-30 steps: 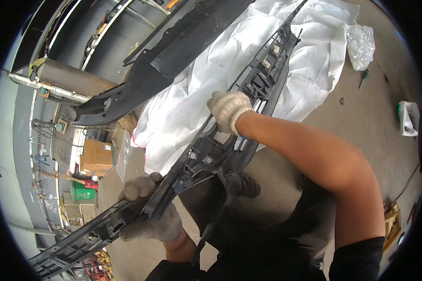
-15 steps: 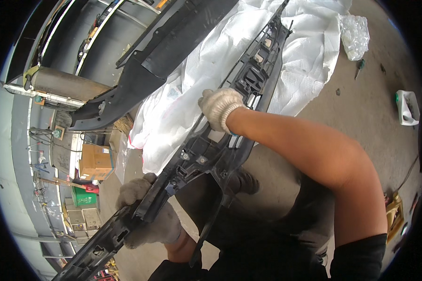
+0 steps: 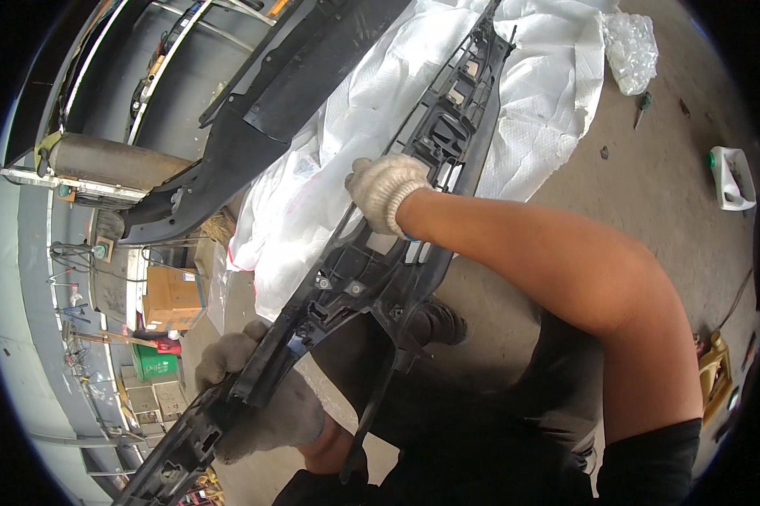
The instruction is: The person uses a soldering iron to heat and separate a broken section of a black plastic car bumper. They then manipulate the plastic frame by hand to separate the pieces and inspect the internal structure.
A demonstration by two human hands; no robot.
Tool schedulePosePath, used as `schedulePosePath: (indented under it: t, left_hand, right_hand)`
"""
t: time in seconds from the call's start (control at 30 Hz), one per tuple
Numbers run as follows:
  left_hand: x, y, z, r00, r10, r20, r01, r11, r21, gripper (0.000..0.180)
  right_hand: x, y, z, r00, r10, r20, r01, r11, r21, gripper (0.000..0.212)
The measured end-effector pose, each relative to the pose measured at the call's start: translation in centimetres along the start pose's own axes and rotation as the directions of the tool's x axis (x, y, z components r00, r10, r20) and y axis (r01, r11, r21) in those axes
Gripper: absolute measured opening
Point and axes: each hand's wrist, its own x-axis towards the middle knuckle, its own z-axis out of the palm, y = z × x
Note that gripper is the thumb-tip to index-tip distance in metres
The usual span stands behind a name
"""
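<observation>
A long black plastic car bumper [image 3: 355, 270], its ribbed and slotted inner side turned up, runs slantwise from the lower left to the top of the head view. My left hand [image 3: 266, 413], in a greyish knit glove, wraps round its lower part, with fingers over the far edge and the palm on the near side. Farther up, my right hand [image 3: 388, 192] in a pale knit glove grips the far edge, fingers curled over it. Beneath the upper part lies a crumpled white sheet [image 3: 532, 126]. A thin black strip hangs from the bumper's near side.
Another large black plastic car panel [image 3: 237, 135] lies at the upper left, near a metal rack. Past my left hand stand a cardboard box [image 3: 173, 297] and a green bin [image 3: 154, 361]. Bubble wrap [image 3: 630, 55], a screwdriver [image 3: 643, 108] and a white jug [image 3: 733, 179] lie at right.
The bumper has shifted slightly to the left, with both hands keeping their grip on it. The whole view has also turned a little.
</observation>
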Motion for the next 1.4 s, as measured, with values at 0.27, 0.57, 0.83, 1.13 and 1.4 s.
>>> schedulePosePath:
  t: [0.27, 0.57, 0.83, 1.13, 1.4]
  left_hand:
    - [0.2, 0.4, -0.2, 0.995, 0.052, 0.087, -0.069, 0.977, 0.202, 0.086]
    - [-0.1, 0.3, 0.5, 0.994, 0.06, 0.089, -0.06, 0.998, 0.001, 0.091]
    - [-0.5, 0.5, 1.5, 0.995, 0.095, -0.01, -0.086, 0.934, 0.346, 0.087]
    - [0.0, 0.2, 0.9, 0.989, 0.119, 0.092, -0.14, 0.951, 0.277, 0.091]
    - [0.1, 0.4, -0.6, 0.946, 0.141, 0.291, -0.199, 0.963, 0.181, 0.097]
  right_hand:
    - [0.4, 0.0, 0.2, 1.0, 0.006, 0.024, -0.006, 1.0, -0.013, 0.051]
    - [0.4, -0.1, 0.1, 1.0, -0.004, 0.029, 0.005, 0.999, -0.051, 0.052]
    - [-0.3, -0.2, -0.5, 0.999, -0.025, 0.036, 0.027, 0.998, -0.054, 0.049]
    - [0.4, 0.1, 0.6, 1.0, -0.02, -0.003, 0.02, 0.999, -0.032, 0.048]
    - [0.4, 0.2, 0.8, 0.998, -0.042, -0.051, 0.04, 0.998, -0.046, 0.048]
